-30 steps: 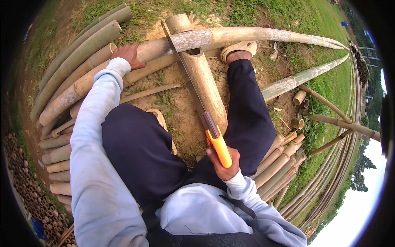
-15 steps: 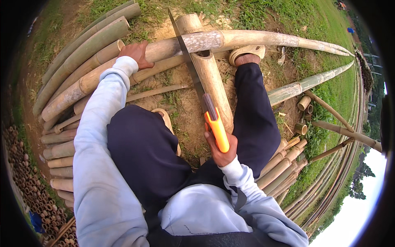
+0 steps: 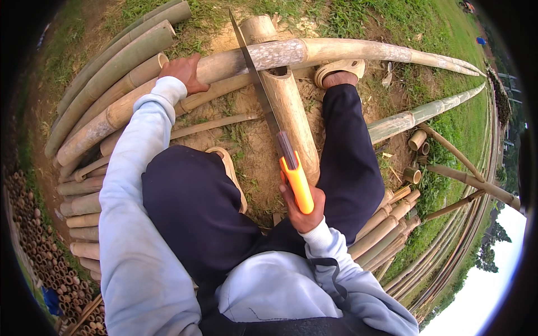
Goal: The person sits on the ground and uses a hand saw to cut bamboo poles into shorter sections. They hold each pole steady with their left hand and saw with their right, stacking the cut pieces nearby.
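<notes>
My right hand (image 3: 310, 213) is closed around the orange handle of a handsaw (image 3: 261, 92). Its long dark blade crosses a thick, pale bamboo pole (image 3: 330, 51) and points away from me. Whether the teeth have entered the pole is hard to see. To the left of the blade, my left hand (image 3: 184, 74) is wrapped over the same pole, its fingers mostly hidden on the far side. Under the pole by the saw lies a stout bamboo piece (image 3: 291, 120) with an open, hollow end. Beyond the pole another bamboo stub (image 3: 259, 29) shows.
Bamboo poles (image 3: 117, 70) are stacked at the left, above a mass of short cut rings (image 3: 53, 274). My sandalled foot (image 3: 341, 74) stands right of the hollow piece. A greenish pole (image 3: 412, 119), several cut pieces (image 3: 386, 224) and a pole frame (image 3: 471, 179) lie right.
The saw handle and my right hand have shifted slightly toward my body. My left hand stays on the pole, and the view has moved a little.
</notes>
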